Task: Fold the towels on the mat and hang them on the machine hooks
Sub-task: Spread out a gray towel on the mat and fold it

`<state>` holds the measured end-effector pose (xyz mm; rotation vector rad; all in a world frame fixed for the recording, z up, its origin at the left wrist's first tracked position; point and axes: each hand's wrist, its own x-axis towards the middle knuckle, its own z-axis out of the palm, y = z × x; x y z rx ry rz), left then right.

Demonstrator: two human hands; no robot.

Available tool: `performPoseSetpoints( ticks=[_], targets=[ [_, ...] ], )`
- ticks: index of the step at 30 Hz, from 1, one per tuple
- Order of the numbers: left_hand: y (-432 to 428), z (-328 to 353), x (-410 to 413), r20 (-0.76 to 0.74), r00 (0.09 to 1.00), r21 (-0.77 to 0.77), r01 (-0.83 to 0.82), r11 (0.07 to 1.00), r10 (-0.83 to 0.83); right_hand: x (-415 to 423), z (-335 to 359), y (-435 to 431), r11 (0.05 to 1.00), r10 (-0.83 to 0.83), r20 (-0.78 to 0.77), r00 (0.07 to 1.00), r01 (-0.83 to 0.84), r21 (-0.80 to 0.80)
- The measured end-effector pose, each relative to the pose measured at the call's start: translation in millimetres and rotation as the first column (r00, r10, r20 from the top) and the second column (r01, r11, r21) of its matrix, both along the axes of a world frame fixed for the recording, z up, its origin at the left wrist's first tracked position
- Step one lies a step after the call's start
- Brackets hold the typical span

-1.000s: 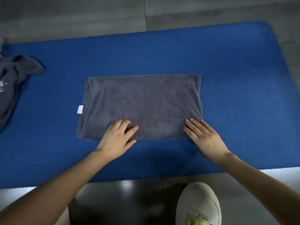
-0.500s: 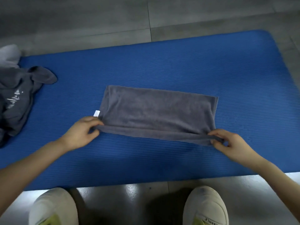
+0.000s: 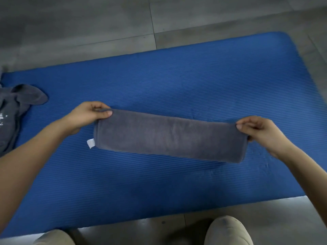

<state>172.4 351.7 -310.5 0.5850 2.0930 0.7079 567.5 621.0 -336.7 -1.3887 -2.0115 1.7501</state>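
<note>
At the mat's (image 3: 177, 82) left edge lies a crumpled grey heap (image 3: 16, 112), likely more towels. Nearer the mat's middle, the left hand (image 3: 88, 113) pinches the far left corner of the grey towel (image 3: 168, 137), thumb on top; a white tag (image 3: 90, 143) sticks out just below. The towel lies as a long folded band across the mat's middle. The right hand (image 3: 256, 131) pinches its far right corner. For a clean fold, both corners should land flush with the layer beneath, pulled taut, then smoothed flat.
</note>
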Motion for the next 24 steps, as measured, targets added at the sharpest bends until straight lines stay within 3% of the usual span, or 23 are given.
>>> performPoseSetpoints(
  ticks=[2,4,6,8,10,12,14,16,20,24],
  targets=[
    [12,-18,-3,-0.096,0.995,-0.042,0.008,0.999,-0.012,-8,-13,4,0.995,-0.016,0.048,0.999,0.011,0.097],
    [17,-35,-3,-0.244,0.959,-0.241,0.086,0.967,-0.147,-15,-23,5,0.973,-0.003,0.162,0.987,-0.034,0.227],
    [18,-44,4,-0.454,0.815,-0.485,0.114,0.867,-0.361,-20,-29,-3,0.882,-0.042,0.343,0.939,-0.126,0.454],
    [21,-44,22,-0.703,0.578,-0.452,0.085,0.888,-0.414,-22,-29,-18,0.606,-0.154,0.399,0.904,-0.233,0.761],
    [23,-37,53,-0.878,0.368,-0.218,0.258,0.941,-0.305,-24,-21,-43,0.314,-0.113,0.301,0.947,-0.253,0.915],
    [21,-35,92,-0.902,0.311,-0.092,0.541,0.836,-0.301,-29,-19,-79,0.179,0.158,0.267,0.951,-0.293,0.939],
    [15,-44,131,-0.864,0.268,-0.112,0.723,0.682,-0.426,-32,-33,-110,0.049,0.383,0.385,0.84,-0.434,0.899],
    [10,-57,158,-0.817,0.205,-0.209,0.765,0.609,-0.539,-33,-54,-123,-0.045,0.392,0.546,0.74,-0.578,0.815],
    [14,-74,176,-0.765,0.229,-0.33,0.664,0.671,-0.602,-35,-67,-118,-0.088,0.359,0.565,0.743,-0.575,0.813],
    [23,-75,182,-0.8,0.139,-0.375,0.645,0.666,-0.584,-45,-58,-111,-0.08,0.391,0.499,0.773,-0.512,0.855]
  ],
)
